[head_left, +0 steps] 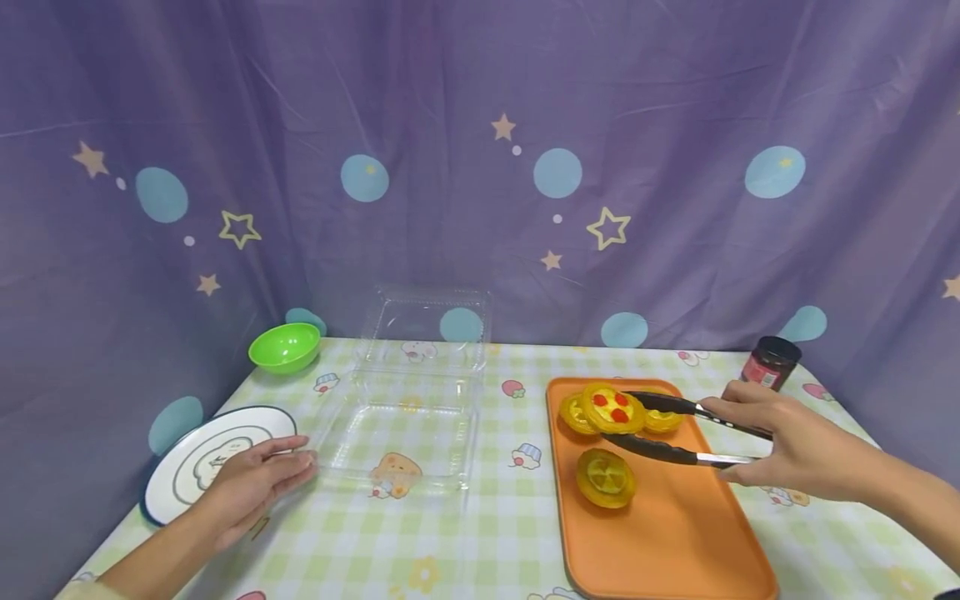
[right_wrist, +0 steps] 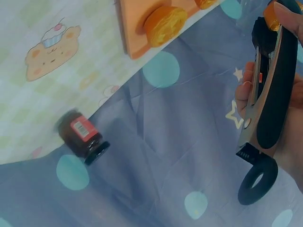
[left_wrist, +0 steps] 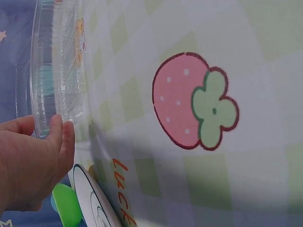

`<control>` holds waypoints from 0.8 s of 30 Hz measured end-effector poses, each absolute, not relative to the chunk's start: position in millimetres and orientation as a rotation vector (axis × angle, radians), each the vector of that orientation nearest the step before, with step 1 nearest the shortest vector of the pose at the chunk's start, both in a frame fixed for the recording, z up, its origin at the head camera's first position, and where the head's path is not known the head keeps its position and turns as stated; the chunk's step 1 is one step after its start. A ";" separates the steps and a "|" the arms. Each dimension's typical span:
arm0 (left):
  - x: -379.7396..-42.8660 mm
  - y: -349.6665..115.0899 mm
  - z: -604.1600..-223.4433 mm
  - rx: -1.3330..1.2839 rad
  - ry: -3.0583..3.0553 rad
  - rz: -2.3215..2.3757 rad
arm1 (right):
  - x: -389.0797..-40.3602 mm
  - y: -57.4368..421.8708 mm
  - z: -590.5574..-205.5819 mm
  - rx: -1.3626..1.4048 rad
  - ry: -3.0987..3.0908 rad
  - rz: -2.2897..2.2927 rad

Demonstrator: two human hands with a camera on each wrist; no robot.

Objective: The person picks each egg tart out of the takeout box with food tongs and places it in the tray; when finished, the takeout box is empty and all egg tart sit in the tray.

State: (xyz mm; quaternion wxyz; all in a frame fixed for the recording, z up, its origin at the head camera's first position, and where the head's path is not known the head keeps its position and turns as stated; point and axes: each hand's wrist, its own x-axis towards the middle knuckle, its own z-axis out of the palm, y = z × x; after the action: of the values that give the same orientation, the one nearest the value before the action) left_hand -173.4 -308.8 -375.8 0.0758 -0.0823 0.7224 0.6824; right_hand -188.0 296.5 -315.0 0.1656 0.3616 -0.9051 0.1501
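My right hand (head_left: 780,433) grips a pair of tongs (head_left: 667,452) with black tips and steel arms. Between the tips is a tart (head_left: 613,408) topped with red pieces, overlapping other tarts on the orange tray (head_left: 667,533) in the head view. Nearer on the tray sits a tart with a lemon-slice top (head_left: 606,478). My left hand (head_left: 251,483) has its fingers extended at the left side of a clear plastic container (head_left: 405,479), whose lid (head_left: 427,333) stands raised at the back. In the left wrist view its fingertips (left_wrist: 56,124) are right at the container's edge.
A white plate (head_left: 180,467) with a dark rim lies at the left, partly behind my left hand. Behind it is a green bowl (head_left: 285,348). A dark jar (head_left: 771,362) with a red label stands at the back right. A purple curtain (head_left: 480,167) hangs behind the table.
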 end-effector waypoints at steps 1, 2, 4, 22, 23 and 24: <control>-173.3 -308.6 -375.7 -0.249 2.167 2.044 | -187.3 299.5 -314.9 1.017 -2.581 0.419; -173.2 -308.4 -375.4 -0.252 2.165 2.043 | -186.5 302.9 -315.4 1.009 -2.584 0.417; -173.2 -308.2 -374.3 -0.264 2.160 2.043 | -184.9 310.1 -317.1 0.988 -2.581 0.420; -172.2 -307.5 -374.1 -0.266 2.157 2.048 | -176.8 354.0 -345.0 0.825 -2.774 0.317; -172.3 -307.6 -374.1 -0.268 2.154 2.051 | -176.1 355.8 -345.9 0.799 -2.823 0.314; -172.3 -307.7 -374.2 -0.270 2.152 2.054 | -175.3 357.3 -346.8 0.768 -2.876 0.314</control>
State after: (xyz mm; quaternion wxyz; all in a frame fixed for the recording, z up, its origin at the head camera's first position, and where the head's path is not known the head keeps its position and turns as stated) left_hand -172.3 -307.7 -374.2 0.0771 -0.0900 0.7183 0.6856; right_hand -175.3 357.3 -346.8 0.0741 0.2560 -0.9581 0.1047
